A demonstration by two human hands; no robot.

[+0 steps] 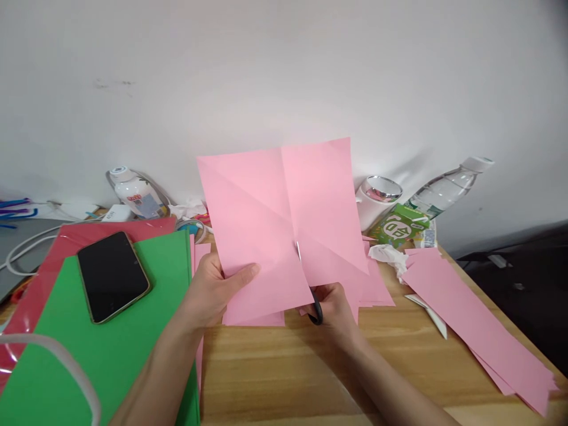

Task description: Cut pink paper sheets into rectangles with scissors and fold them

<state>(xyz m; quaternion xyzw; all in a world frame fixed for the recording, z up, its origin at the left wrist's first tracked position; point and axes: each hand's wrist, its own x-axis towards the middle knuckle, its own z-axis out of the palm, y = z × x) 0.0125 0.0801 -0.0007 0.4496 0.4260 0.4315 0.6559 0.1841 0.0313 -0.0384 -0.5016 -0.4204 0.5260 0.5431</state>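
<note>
A creased sheet of pink paper (248,201) is held up above the wooden table. My left hand (215,290) grips its lower left edge, thumb on the front and fingers hidden behind. In my right hand (335,307) are scissors (316,307) with a black handle. Their blade reaches up into the sheet along a cut that runs from the bottom edge near the middle fold. More pink paper (377,284) lies on the table under and behind the sheet.
A phone (114,276) rests on green paper (164,284) at left. Pink strips (479,325) are stacked at right. Along the wall stand a white bottle (138,194), a mug (377,201), a green box (399,226) and a clear bottle (448,189). A white cable (57,349) curves at lower left.
</note>
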